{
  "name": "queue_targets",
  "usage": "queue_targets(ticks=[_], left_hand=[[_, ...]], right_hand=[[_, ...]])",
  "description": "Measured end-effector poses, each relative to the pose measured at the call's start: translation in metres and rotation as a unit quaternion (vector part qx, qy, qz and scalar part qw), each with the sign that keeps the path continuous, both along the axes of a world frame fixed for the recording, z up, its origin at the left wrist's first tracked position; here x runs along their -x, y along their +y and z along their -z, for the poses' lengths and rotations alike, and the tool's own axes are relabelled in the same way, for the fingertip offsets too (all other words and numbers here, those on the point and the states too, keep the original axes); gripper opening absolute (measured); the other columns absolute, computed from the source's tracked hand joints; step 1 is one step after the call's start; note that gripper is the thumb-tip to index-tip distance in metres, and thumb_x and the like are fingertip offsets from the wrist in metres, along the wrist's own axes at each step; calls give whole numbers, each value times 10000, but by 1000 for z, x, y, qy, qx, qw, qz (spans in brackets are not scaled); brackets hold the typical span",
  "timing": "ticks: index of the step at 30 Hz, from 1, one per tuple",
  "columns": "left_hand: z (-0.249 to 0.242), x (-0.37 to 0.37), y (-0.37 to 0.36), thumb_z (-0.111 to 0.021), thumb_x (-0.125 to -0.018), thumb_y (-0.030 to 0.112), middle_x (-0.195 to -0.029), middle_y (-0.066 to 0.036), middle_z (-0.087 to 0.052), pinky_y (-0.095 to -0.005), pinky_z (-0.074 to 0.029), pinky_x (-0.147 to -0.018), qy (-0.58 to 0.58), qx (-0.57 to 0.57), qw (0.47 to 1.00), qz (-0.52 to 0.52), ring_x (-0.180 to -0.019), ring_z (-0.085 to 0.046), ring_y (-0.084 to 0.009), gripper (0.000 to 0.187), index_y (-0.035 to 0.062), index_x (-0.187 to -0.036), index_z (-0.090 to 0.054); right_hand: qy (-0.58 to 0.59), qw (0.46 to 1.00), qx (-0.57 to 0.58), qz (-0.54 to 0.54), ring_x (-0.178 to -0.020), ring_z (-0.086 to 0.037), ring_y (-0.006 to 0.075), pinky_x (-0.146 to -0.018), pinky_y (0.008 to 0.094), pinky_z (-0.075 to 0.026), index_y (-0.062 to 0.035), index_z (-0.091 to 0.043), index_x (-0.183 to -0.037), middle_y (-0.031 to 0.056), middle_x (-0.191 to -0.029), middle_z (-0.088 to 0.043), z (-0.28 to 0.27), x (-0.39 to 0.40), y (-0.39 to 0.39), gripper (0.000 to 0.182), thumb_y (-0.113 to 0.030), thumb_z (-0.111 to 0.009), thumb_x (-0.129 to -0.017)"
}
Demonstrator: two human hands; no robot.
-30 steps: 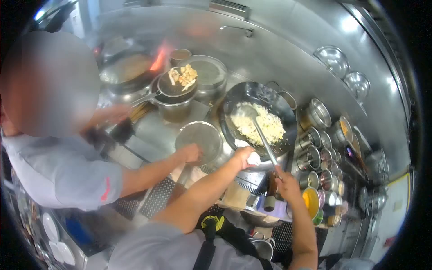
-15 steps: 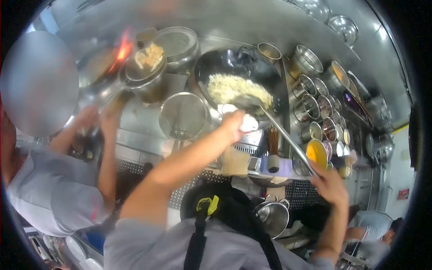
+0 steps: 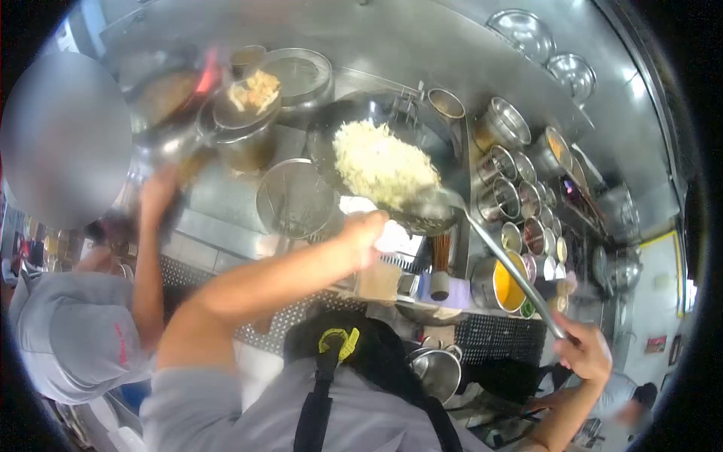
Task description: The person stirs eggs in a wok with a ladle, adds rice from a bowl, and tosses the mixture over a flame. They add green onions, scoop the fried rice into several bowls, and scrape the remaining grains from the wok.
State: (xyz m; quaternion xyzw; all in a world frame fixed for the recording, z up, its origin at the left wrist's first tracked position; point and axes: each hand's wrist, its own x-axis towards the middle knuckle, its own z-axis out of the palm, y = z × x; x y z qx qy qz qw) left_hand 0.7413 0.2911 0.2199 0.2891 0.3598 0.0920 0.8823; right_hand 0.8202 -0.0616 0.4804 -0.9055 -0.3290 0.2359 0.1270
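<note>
My left hand [image 3: 364, 238] is closed round a white cloth [image 3: 393, 236] at the near edge of a black wok [image 3: 321, 147]. The wok tilts, and a heap of pale yellow-white fried food [image 3: 382, 162] fills its middle. My right hand [image 3: 584, 349] grips the end of a long-handled ladle [image 3: 514, 273]. The ladle's bowl is down in the wok, against the near side of the food. Whatever part of the wok lies under the cloth is hidden.
Left of the wok stands a round wire strainer [image 3: 297, 200]. Beyond it, a pot holds fried pieces [image 3: 256, 92]. A co-worker [image 3: 90, 331] stands at a flaming wok. Seasoning tins [image 3: 501, 192] line the right, beside a pot of orange liquid [image 3: 509, 286].
The wok is tipped more, and its food has shifted up and left into a heap. My left hand has moved left and down; my right hand has moved right and down with the ladle.
</note>
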Motion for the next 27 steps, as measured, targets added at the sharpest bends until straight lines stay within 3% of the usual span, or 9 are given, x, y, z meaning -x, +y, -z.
queue_targets(ticks=[3, 5, 7, 10, 11, 13, 17, 21, 27], left_hand=[[-3, -20, 7, -447, -938, 164, -984, -160, -631, -473, -574, -723, 11, 14, 1000, 9, -860, -657, -320, 235, -5, -1085, -516], [84, -38, -5, -478, -933, 173, -1011, -173, -625, -470, -572, -734, -20, -7, 1000, 14, -891, -652, -311, 283, -27, -1131, -499], [102, -21, -24, -509, -908, 85, -967, -182, -618, -460, -582, -663, 91, -48, 994, -44, -809, -655, -308, 252, -57, -1116, -504], [110, 15, -28, -493, -909, 66, -957, -220, -608, -399, -602, -666, 10, -44, 999, 8, -782, -655, -301, 279, -80, -1147, -491], [118, 16, -23, -497, -911, 73, -955, -214, -614, -395, -608, -670, 5, -132, 991, 5, -775, -658, -298, 273, -77, -1139, -498], [48, 4, -2, -493, -922, 87, -961, -215, -629, -402, -619, -661, -8, 50, 998, -34, -786, -670, -299, 261, -77, -1126, -502], [123, -82, 43, -589, -804, 178, -870, -167, -613, -474, -518, -521, -37, -91, 993, -64, -629, -612, -297, 254, -52, -912, -578], [82, -80, 38, -568, -829, 145, -871, -170, -625, -504, -558, -557, -5, -42, 997, -62, -706, -649, -329, 225, -42, -954, -581], [86, -82, 37, -548, -850, 144, -916, -173, -650, -493, -577, -587, -17, 25, 999, -13, -755, -670, -336, 246, -18, -1034, -571]], right_hand=[[-63, 993, 81, -56, -542, -567, 133, -555, 298, -471, -85, -558, -1282, 118, -712, -651, 32, -22, 28, 527, -40, -648, -765], [-53, 980, -114, -155, -603, -587, 176, -610, 314, -482, -88, -550, -1285, 140, -748, -645, 136, -64, 53, 510, -87, -657, -787], [-129, 981, -78, -124, -633, -590, 203, -630, 328, -482, -83, -525, -1305, 147, -766, -636, 152, -30, 87, 523, -87, -657, -800], [32, 983, -173, 56, -522, -544, 149, -498, 273, -451, -76, -523, -1318, 86, -716, -604, 154, 7, 68, 494, -69, -615, -833], [152, 952, -235, 127, -455, -503, 121, -436, 237, -425, -66, -527, -1315, 47, -682, -569, 146, 22, 61, 486, -68, -604, -835], [234, 884, -354, 197, -428, -512, 127, -364, 231, -401, -33, -567, -1243, 99, -715, -608, 140, 35, 53, 398, -158, -603, -866], [409, 739, -504, 180, -421, -523, 156, -320, 261, -380, 21, -535, -1211, 156, -739, -620, 108, 12, 78, 404, -243, -569, -908], [628, 571, -525, 70, -691, -639, 264, -572, 350, -551, -19, -456, -1307, 280, -974, -623, 151, -69, 107, 543, -402, -528, -929], [315, 649, -691, 28, -690, -586, 202, -610, 303, -499, -28, -461, -1317, 132, -860, -611, 131, -73, 153, 645, -499, -561, -888]])
